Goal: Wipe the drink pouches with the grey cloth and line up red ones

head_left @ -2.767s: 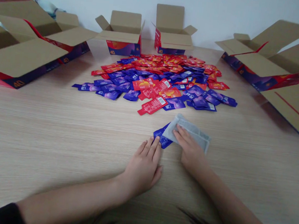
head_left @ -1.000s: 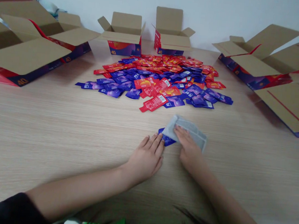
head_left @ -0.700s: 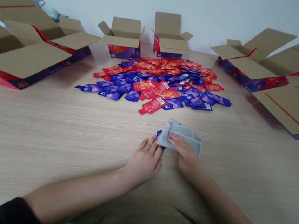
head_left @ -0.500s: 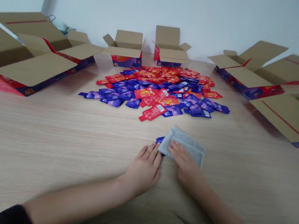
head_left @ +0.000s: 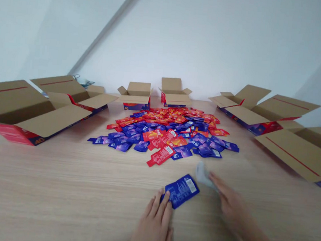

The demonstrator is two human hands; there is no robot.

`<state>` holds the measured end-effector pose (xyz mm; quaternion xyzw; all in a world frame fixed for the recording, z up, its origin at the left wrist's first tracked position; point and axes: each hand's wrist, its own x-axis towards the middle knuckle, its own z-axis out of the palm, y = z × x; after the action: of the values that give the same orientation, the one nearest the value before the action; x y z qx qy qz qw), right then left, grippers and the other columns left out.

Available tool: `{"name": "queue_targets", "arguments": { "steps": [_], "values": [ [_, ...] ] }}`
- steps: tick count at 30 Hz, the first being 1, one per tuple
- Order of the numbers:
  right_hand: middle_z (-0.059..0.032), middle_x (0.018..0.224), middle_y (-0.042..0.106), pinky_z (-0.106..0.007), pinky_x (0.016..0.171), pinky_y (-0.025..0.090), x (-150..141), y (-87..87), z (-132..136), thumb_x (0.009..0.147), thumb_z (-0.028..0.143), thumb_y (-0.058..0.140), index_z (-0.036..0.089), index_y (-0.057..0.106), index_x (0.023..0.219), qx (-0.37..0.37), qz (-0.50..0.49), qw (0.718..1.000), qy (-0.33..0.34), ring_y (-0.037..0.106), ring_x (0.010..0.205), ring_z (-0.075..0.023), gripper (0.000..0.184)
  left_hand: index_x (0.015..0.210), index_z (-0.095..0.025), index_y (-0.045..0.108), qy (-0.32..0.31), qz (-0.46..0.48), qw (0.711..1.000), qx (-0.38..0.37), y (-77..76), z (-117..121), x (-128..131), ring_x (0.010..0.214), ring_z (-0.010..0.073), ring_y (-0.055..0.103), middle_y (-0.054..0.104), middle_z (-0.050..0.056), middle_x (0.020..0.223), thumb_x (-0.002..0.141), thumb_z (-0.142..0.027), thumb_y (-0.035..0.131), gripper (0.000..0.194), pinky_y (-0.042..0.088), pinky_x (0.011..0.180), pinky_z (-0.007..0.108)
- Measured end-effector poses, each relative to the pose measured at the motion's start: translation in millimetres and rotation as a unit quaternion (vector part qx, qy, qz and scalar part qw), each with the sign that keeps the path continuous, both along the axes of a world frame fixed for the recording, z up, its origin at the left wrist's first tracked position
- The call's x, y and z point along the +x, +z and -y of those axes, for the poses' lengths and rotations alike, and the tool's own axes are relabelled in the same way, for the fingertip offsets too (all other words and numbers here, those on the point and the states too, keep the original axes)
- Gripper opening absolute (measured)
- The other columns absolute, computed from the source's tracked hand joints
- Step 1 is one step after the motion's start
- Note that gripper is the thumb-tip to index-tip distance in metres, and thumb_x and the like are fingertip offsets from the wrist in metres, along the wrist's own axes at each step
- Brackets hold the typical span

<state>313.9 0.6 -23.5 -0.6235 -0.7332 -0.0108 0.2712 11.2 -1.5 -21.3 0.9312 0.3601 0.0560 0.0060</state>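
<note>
A blue sachet (head_left: 183, 191) lies flat on the wooden table, its printed back and white barcode facing up. My left hand (head_left: 155, 220) rests with outstretched fingers on the sachet's near left end, pressing it against the tabletop. To the right, my right hand (head_left: 232, 203) is closed on a pale grey cloth (head_left: 204, 176); both are smeared by motion. The cloth is just off the sachet's upper right corner. Beyond them spreads a pile of red and blue sachets (head_left: 165, 132), with a red sachet (head_left: 161, 156) at its near edge.
Open cardboard boxes stand around the pile: a large left box (head_left: 33, 117), two small back boxes (head_left: 137, 95) (head_left: 176, 93), and more on the right, including the nearest right box (head_left: 296, 156). A white wall (head_left: 213, 38) rises behind the table (head_left: 57, 186).
The cloth has come off the blue sachet and moved right with my right hand, uncovering the sachet. My left hand still presses on its end. The camera view has tilted upward.
</note>
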Motion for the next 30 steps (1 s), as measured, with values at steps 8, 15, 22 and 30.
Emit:
{"name": "queue_targets", "arguments": {
  "steps": [8,15,22,30],
  "values": [
    [-0.0212,0.141,0.048,-0.044,0.108,0.038,148.9,10.6,-92.4,0.080,0.004,0.031,0.006,0.051,0.133,0.072,0.084,0.977,-0.184,0.046,0.131,-0.0289,0.056,0.154,-0.026,0.006,-0.064,0.016,0.995,0.081,-38.9,-39.7,15.3,0.139,0.0392,0.030,0.017,0.013,0.155,0.088,-0.048,0.054,0.084,0.038,0.105,0.056],
    [-0.0286,0.126,0.058,-0.048,0.094,0.047,172.0,-27.4,-117.6,0.085,0.013,0.036,-0.002,0.056,0.126,0.008,0.103,0.969,-0.226,0.061,0.112,-0.0362,0.048,0.150,-0.043,0.017,-0.051,0.039,0.998,0.007,-20.4,-51.5,20.3,0.138,0.0298,0.036,0.019,-0.001,0.157,0.091,-0.036,0.051,0.069,0.039,0.107,0.048],
    [-0.0275,0.109,0.068,-0.046,0.076,0.053,173.9,-21.0,-107.7,0.083,0.011,0.035,0.003,0.058,0.126,0.008,0.087,0.965,-0.247,0.070,0.087,-0.0358,0.049,0.148,-0.032,0.032,0.022,0.039,0.999,-0.002,5.7,-75.7,40.1,0.139,0.0289,0.033,0.029,0.006,0.155,0.095,-0.029,0.042,0.053,0.033,0.110,0.048],
    [-0.0125,0.142,0.051,-0.043,0.092,0.053,105.4,-1.1,-70.0,0.085,0.009,0.033,0.018,0.045,0.140,0.089,0.027,0.986,-0.136,0.059,0.118,-0.0288,0.058,0.145,-0.025,0.038,0.088,0.049,0.993,0.054,10.1,-172.9,41.4,0.137,0.0282,0.036,0.035,0.011,0.152,0.096,-0.024,0.035,0.049,0.028,0.109,0.054]
  ]
}}
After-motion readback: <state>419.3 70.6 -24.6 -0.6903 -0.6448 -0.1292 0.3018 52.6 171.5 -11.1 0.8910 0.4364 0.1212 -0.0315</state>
